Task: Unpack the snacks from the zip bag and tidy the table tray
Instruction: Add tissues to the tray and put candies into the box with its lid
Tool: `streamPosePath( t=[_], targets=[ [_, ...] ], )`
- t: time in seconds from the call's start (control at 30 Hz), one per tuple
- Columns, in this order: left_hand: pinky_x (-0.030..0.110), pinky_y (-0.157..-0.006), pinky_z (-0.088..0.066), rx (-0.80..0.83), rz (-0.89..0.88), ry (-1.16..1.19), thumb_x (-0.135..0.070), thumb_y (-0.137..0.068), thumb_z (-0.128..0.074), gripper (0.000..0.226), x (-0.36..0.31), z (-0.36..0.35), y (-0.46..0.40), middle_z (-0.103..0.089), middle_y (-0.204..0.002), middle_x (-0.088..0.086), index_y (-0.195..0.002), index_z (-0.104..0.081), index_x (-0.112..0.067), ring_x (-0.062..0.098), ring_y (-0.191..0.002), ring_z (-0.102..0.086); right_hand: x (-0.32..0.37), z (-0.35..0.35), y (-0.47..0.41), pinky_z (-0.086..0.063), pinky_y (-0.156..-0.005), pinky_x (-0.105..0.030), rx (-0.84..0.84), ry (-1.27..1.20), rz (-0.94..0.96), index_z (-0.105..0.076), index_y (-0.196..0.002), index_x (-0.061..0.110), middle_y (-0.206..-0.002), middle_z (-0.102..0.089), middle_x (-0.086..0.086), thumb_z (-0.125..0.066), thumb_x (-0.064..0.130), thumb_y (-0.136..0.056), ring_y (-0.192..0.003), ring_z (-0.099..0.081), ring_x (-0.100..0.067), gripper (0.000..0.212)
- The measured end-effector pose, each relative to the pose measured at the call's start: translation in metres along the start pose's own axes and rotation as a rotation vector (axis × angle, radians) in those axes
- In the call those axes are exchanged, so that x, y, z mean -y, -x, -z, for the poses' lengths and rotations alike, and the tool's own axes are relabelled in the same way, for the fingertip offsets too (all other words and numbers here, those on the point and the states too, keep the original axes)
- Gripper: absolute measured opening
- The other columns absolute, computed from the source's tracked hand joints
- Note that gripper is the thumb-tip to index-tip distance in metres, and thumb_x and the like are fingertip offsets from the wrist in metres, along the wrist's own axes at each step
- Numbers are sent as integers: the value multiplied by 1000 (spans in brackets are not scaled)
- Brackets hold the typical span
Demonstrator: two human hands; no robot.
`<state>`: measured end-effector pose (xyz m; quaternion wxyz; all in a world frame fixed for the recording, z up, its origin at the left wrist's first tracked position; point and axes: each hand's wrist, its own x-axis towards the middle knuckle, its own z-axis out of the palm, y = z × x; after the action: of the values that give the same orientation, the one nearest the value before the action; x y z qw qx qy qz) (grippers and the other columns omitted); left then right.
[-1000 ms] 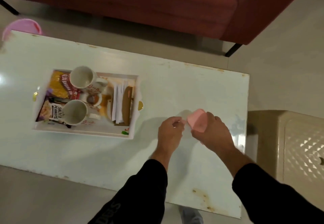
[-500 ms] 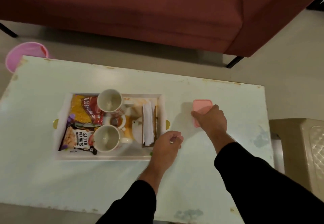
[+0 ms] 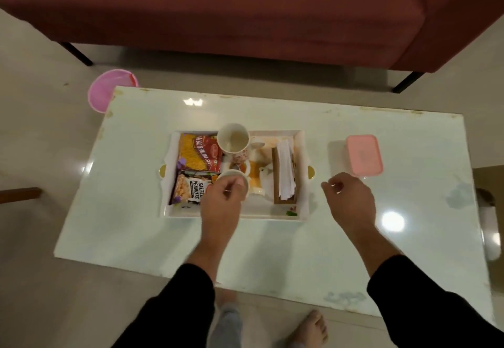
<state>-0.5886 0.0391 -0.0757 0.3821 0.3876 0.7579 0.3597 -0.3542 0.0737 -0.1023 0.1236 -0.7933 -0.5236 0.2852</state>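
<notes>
The left hand (image 3: 221, 206) hovers over the tray (image 3: 303, 173), its grip loosely curled above the near mug (image 3: 236, 176); whether it holds anything cannot be told. Just left of it lie the peanuts (image 3: 188, 188) and a yellow snack pack (image 3: 197, 152). The right hand (image 3: 351, 203) hangs relaxed over the surface (image 3: 136, 211), grip empty, pink box (image 3: 364, 154) just beyond it.

My left hand (image 3: 222, 203) hangs over the tray (image 3: 302, 184), fingertips curled at the near cup's (image 3: 240, 177) rim beside the peanut packet (image 3: 188, 188), while my right hand (image 3: 351, 197), loosely curled and holding nothing, sits just short of the pink box (image 3: 364, 155) on the table (image 3: 136, 211).
</notes>
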Motion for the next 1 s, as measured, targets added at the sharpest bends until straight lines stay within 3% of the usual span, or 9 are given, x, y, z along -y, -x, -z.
streamPosePath(
  t=[0.1,0.3,0.47,0.57,0.7,0.83,1.0],
  targets=[
    [38,-78,-56,-46,-18,-71,-28,-93,-60,14,10,36,-43,-72,-82,0,-95,-71,-20,19,-78,-68,19,-17,-3,-40,-74,-27,59,-84,-63,-68,-106,14,-100,-71,-2,-64,28,-89,-93,-64,-24,22],
    [30,-87,-49,-95,3,-335,-29,-90,-61,27,44,98,-110,-73,-105,3,-112,-71,-15,23,-99,-68,39,-41,-25,-38,-75,-26,53,-63,-92,-65,-112,11,-103,-69,-7,-66,22,-89,-87,-57,-20,26],
    [39,-106,-36,-56,199,-593,-38,-88,-66,60,85,130,-162,-56,-135,19,-135,-53,-4,34,-128,-50,34,-57,-39,-48,-85,-35,63,-26,-185,-60,-122,12,-110,-67,-11,-68,26,-87,-103,-62,-29,38],
    [40,-105,-39,36,225,-606,-39,-88,-66,50,108,128,-175,-61,-131,14,-128,-61,-10,34,-123,-55,33,-67,-49,-52,-91,-43,92,-101,-270,-58,-126,16,-113,-67,-10,-70,29,-85,-103,-63,-30,45],
    [48,-93,-51,9,229,-511,-34,-85,-69,43,122,120,-180,-67,-124,10,-124,-65,-16,38,-101,-67,30,-80,-54,-55,-87,-51,87,-175,-274,-59,-124,15,-104,-63,-7,-66,19,-85,-100,-64,-34,40],
    [47,-94,-51,13,198,-554,-33,-86,-67,41,123,119,-179,-68,-121,10,-123,-66,-16,39,-100,-67,29,-84,-51,-56,-83,-49,34,-167,-275,-60,-118,12,-93,-60,-3,-64,14,-84,-86,-62,-31,34],
    [44,-95,-48,46,154,-599,-29,-89,-65,40,113,107,-180,-67,-124,12,-126,-64,-13,38,-105,-65,19,-77,-47,-57,-81,-51,31,-177,-336,-60,-120,13,-95,-60,-3,-65,14,-83,-92,-65,-34,38]
  ],
)
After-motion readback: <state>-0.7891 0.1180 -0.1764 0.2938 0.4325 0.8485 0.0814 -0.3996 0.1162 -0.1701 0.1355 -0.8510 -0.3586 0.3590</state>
